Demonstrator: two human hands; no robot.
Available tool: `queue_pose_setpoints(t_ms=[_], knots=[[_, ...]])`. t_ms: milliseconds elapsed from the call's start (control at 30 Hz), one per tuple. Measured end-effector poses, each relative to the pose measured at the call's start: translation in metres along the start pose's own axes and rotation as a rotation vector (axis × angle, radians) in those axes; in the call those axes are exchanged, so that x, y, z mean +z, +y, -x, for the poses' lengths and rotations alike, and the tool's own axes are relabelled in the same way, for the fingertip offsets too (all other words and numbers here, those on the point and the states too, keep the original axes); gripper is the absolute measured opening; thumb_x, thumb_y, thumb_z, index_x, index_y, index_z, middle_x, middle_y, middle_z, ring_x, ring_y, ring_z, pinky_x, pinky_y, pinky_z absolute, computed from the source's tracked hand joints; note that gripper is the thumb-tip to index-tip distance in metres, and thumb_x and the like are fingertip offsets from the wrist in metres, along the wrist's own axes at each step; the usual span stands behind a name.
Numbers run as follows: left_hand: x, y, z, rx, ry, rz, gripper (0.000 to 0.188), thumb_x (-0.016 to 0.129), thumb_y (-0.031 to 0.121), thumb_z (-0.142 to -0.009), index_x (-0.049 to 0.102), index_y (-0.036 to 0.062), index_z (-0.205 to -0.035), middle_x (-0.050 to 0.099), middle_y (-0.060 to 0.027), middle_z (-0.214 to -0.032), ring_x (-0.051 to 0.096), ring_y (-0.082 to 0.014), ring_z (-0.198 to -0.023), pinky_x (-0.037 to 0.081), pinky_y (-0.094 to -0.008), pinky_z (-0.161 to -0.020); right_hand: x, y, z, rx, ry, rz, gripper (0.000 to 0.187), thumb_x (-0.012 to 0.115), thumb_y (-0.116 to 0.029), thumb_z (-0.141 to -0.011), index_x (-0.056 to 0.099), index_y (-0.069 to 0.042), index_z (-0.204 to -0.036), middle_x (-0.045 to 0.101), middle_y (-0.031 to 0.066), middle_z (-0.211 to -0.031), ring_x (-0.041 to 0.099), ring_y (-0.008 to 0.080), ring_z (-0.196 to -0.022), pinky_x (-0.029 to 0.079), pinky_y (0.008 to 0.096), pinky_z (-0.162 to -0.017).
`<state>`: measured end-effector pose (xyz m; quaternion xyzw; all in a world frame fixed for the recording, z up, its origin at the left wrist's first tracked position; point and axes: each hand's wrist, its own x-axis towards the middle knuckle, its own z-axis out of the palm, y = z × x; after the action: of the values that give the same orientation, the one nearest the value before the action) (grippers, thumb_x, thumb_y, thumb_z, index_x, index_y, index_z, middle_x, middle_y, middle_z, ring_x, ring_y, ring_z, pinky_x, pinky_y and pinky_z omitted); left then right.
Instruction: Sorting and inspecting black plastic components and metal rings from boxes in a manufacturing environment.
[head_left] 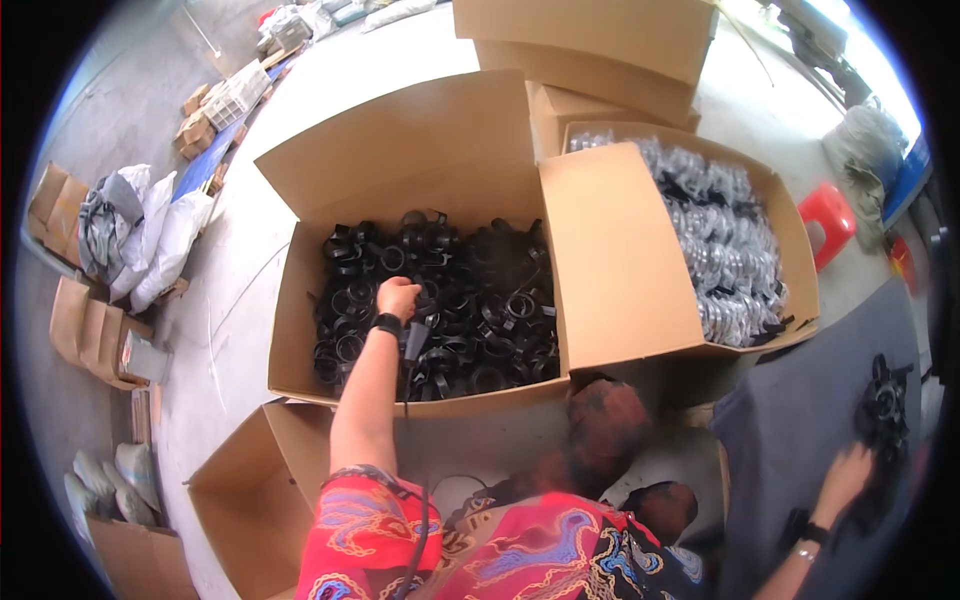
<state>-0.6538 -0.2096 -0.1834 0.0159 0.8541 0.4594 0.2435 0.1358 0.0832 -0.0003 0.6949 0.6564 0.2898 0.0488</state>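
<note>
1. The left hand point(398, 296) is seen reaching into a large open cardboard box point(300, 300); its fingers point(405, 289) are curled shut into a fist over the heap of black plastic rings point(470, 300) that fills the box. Whether a ring is pinched inside the fist cannot be told.
2. A black band point(387, 324) is worn on the left wrist, just behind the fingers.
3. The near wall of the box runs below the forearm; the back flap stands up beyond the fingers, and the right flap point(610, 260) leans outward, well to the right of the fingers.
4. Past that flap, a second open box point(800, 260) is packed with rings wrapped in clear bags point(720, 250).
5. The right hand point(845, 475) is laid on a grey cloth-covered surface point(790, 430) at the lower right, its fingers point(858, 462) spread loosely and touching a small cluster of black rings point(882, 405).
6. An empty open box point(240, 490) sits below and left of the left fingers, near the elbow.
7. Bare pale floor point(240, 260) lies left of the big box; farther left, white sacks point(150, 240) and flattened cardboard point(90, 335) are piled.
8. A red stool point(830, 222) stands beyond the right fingers, past the bagged box.
</note>
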Motion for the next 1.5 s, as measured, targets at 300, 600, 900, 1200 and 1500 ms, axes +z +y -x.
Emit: queue_pose_setpoints(t_ms=[300, 600, 900, 1200, 1500], knots=[[0.083, 0.038, -0.052, 0.101, 0.291, -0.497, 0.091, 0.082, 0.036, -0.067, 0.037, 0.0174, -0.143, 0.047, -0.0205, -0.133, 0.050, -0.0397, -0.120, 0.045, -0.0447, -0.098, -0.028, -0.095, 0.035, -0.102, -0.104, -0.826, 0.040, 0.053, -0.015, -0.096, 0.048, 0.002, -0.132, 0.049, 0.0195, -0.135, 0.045, 0.0336, -0.126, 0.036, 0.0400, -0.104], [0.113, 0.048, -0.120, -0.149, 0.439, -0.512, 0.107, 0.086, 0.041, -0.060, 0.024, 0.0333, -0.147, 0.032, -0.0163, -0.145, 0.041, -0.0457, -0.125, 0.045, -0.0586, -0.091, -0.018, -0.110, 0.037, -0.194, 0.013, -0.637, 0.037, 0.051, -0.013, -0.097, 0.049, 0.004, -0.130, 0.049, 0.0191, -0.135, 0.046, 0.0314, -0.125, 0.035, 0.0393, -0.106], [0.122, 0.033, -0.172, -0.121, 0.348, -0.484, 0.108, 0.088, 0.033, -0.057, 0.026, 0.0339, -0.146, 0.024, -0.0147, -0.152, 0.038, -0.0495, -0.129, 0.045, -0.0575, -0.096, -0.067, -0.141, 0.032, -0.301, 0.020, -0.561, 0.043, 0.051, -0.028, -0.098, 0.055, 0.008, -0.121, 0.058, 0.0272, -0.121, 0.055, 0.0423, -0.109, 0.042, 0.0441, -0.097], [0.137, 0.010, -0.184, 0.127, 0.506, -0.315, 0.108, 0.090, 0.040, -0.050, 0.035, 0.0245, -0.141, 0.027, -0.0250, -0.146, 0.039, -0.0519, -0.126, 0.035, -0.0542, -0.108, -0.059, -0.136, 0.036, -0.305, 0.046, -0.511, 0.042, 0.051, -0.029, -0.099, 0.056, 0.007, -0.120, 0.059, 0.0273, -0.118, 0.056, 0.0412, -0.107, 0.043, 0.0441, -0.095], [0.129, -0.015, -0.170, 0.140, 0.452, -0.376, 0.099, 0.086, 0.020, -0.055, 0.036, 0.0241, -0.140, 0.034, -0.0221, -0.141, 0.042, -0.0440, -0.126, 0.035, -0.0531, -0.107, -0.056, -0.137, 0.039, -0.327, 0.114, -0.505, 0.040, 0.051, -0.028, -0.098, 0.058, 0.006, -0.118, 0.061, 0.0258, -0.116, 0.057, 0.0404, -0.106, 0.043, 0.0437, -0.095]])
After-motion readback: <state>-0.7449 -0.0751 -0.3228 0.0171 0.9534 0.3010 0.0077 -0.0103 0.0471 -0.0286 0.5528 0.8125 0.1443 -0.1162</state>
